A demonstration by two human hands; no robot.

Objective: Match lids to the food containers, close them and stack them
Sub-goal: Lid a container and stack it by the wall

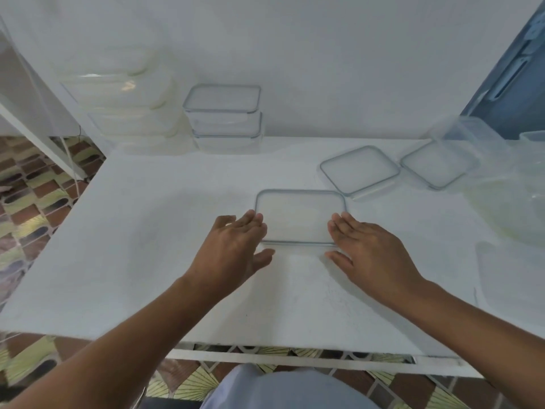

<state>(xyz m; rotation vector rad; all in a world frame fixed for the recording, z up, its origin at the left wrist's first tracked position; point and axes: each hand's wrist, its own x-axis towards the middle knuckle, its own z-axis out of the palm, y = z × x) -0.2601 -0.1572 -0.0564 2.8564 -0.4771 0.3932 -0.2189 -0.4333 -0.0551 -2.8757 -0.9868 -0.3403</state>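
A clear rectangular container (299, 216) sits mid-tabletop (147, 231) between a person's left hand (236, 246) and right hand (368, 249), fingers straight and holding nothing, laid at its short sides. It looks rigid, smooth, probably slippery and breakable, so a two-handed hold on opposite sides suits it.

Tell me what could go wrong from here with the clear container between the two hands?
1. The left hand and right hand flank the clear container with straight fingers; pressed only from the sides, its smooth walls might slip on lifting.
2. I cannot tell whether its lid is fully snapped down; if not, it may pop off.
3. The stack of two closed containers at the back is already tall; a third on top could make it wobble.
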